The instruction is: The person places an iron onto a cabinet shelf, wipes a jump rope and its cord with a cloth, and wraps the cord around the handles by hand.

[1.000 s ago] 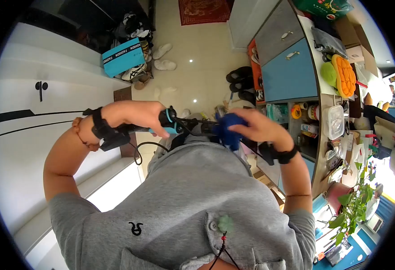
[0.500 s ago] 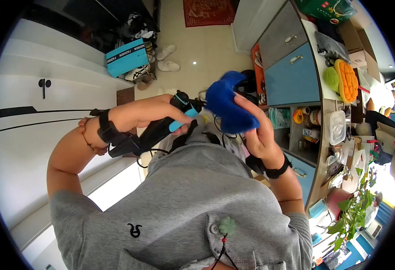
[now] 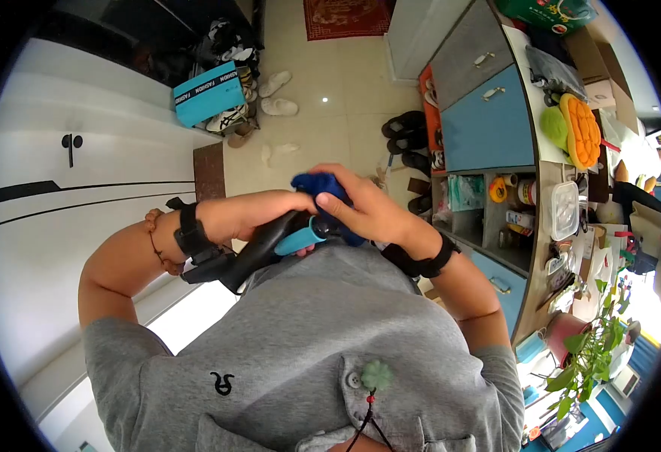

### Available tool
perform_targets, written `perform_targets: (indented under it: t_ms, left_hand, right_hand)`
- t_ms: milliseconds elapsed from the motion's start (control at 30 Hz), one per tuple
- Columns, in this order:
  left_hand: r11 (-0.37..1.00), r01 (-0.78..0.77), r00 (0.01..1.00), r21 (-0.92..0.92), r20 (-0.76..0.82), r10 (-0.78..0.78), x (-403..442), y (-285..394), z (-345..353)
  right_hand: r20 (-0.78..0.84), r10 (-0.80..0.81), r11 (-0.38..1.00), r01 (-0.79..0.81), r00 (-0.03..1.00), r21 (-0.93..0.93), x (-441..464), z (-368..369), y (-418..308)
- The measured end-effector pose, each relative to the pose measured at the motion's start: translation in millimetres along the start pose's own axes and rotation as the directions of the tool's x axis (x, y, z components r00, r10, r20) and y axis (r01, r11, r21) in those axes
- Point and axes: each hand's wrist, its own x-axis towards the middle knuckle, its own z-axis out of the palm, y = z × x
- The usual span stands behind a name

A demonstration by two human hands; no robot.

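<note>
My left hand [image 3: 281, 203] is closed around a long black object with a turquoise section [image 3: 300, 239], whose exact kind I cannot make out. It lies slanted in front of my grey shirt, its black body reaching back under my left forearm. My right hand [image 3: 357, 207] presses a fluffy blue cloth [image 3: 321, 183] around the far end of this object. The thumb lies over the cloth and the fingers are partly hidden behind it. Both hands are close together, nearly touching.
Black shoes [image 3: 406, 132] and pale slippers [image 3: 276, 94] lie on the tiled floor. To the left are white cabinet doors [image 3: 44, 151] and a turquoise shoe box [image 3: 210, 94]. A blue-grey cabinet [image 3: 488, 124] with cluttered shelves stands at the right, near a potted plant [image 3: 601, 339].
My right hand has brought the blue cloth left and down onto the end of the black and turquoise object. The cloth is now bunched around it, and the shoes behind show more.
</note>
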Motion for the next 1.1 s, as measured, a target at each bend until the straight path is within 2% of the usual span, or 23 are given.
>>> perform_targets:
  t_ms: [33, 133, 200, 300, 333, 400, 500, 567, 600, 633, 733, 833, 867, 933, 967, 1067, 1100]
  left_hand:
    - [0.992, 0.035, 0.997, 0.122, -0.073, -0.026, -3.3, 2.8, 6.8]
    - [0.995, 0.096, 0.983, 0.027, -0.161, -0.090, 3.2, -1.4, -4.7]
    - [0.998, 0.056, 0.984, -0.015, -0.166, -0.058, -1.2, 0.9, -10.8]
    - [1.000, -0.005, 0.994, -0.011, -0.106, 0.004, -9.4, 3.8, -14.3]
    - [0.999, -0.038, 0.994, 0.009, -0.102, 0.039, -12.9, 4.8, -13.3]
    - [0.996, -0.090, 0.992, 0.026, -0.091, 0.092, -18.5, 8.8, -11.1]
    - [0.986, -0.170, 0.983, -0.002, -0.070, 0.169, -22.0, 12.0, -7.4]
    - [0.969, -0.246, 0.963, -0.035, -0.119, 0.240, -21.0, 16.2, 2.7]
    - [0.957, -0.286, 0.950, -0.048, -0.143, 0.277, -20.1, 19.0, 5.7]
    - [0.953, -0.293, 0.942, -0.081, -0.195, 0.273, -16.0, 17.7, 2.8]
    - [0.937, -0.349, 0.898, -0.026, -0.295, 0.326, -5.1, 10.8, -2.6]
    - [0.927, -0.369, 0.892, 0.070, -0.252, 0.375, -1.0, 7.8, -1.2]
    - [0.919, -0.380, 0.885, 0.110, -0.247, 0.395, -1.9, 8.0, 2.3]
    - [0.863, -0.373, 0.885, 0.340, -0.150, 0.441, -13.0, 9.3, 13.7]
    - [0.823, -0.374, 0.880, 0.427, -0.115, 0.460, -17.6, 7.7, 16.7]
    - [0.723, -0.329, 0.893, 0.608, -0.048, 0.447, -32.2, 9.1, 21.8]
    - [0.696, -0.318, 0.894, 0.644, -0.041, 0.446, -34.6, 7.2, 20.1]
  right_hand:
    - [0.057, 0.054, 0.999, -0.054, 0.997, -0.008, -1.1, -3.7, 4.9]
    - [-0.179, 0.226, 0.972, -0.210, 0.958, 0.103, -6.0, -18.2, 9.0]
    - [-0.355, 0.067, 0.984, -0.003, 0.933, 0.178, -8.7, -28.8, 1.3]
    - [-0.433, -0.047, 0.984, 0.117, 0.900, 0.136, -11.1, -43.4, -22.3]
    - [-0.363, 0.059, 0.934, 0.076, 0.930, 0.348, -14.9, -49.1, -22.4]
    - [-0.289, 0.171, 0.704, 0.088, 0.942, 0.705, -13.9, -49.5, -37.4]
    - [-0.308, 0.128, 0.657, 0.152, 0.943, 0.738, -0.9, -39.5, -22.9]
    - [-0.262, 0.018, 0.906, 0.096, 0.965, 0.413, 10.1, -21.3, 6.1]
    - [-0.233, -0.049, 0.974, 0.099, 0.971, 0.205, 16.3, -9.6, 13.7]
    - [-0.211, 0.016, 0.956, 0.046, 0.977, 0.288, 18.9, -3.4, 22.2]
    - [-0.085, 0.193, 0.866, -0.128, 0.978, 0.484, 20.5, 0.3, 35.2]
    - [0.057, 0.364, 0.762, -0.332, 0.930, 0.556, 17.8, -15.7, 26.5]
    - [0.088, 0.333, 0.832, -0.336, 0.939, 0.442, 15.7, -17.7, 22.6]
    - [0.168, 0.283, 0.929, -0.314, 0.944, 0.198, 8.8, -18.3, 15.7]
    - [0.194, 0.254, 0.940, -0.289, 0.948, 0.181, 5.1, -16.0, 8.4]
    - [0.219, 0.255, 0.964, -0.231, 0.942, -0.129, -5.9, -23.5, -27.4]
    - [0.201, 0.226, 0.971, -0.205, 0.953, -0.121, -9.3, -25.4, -26.1]
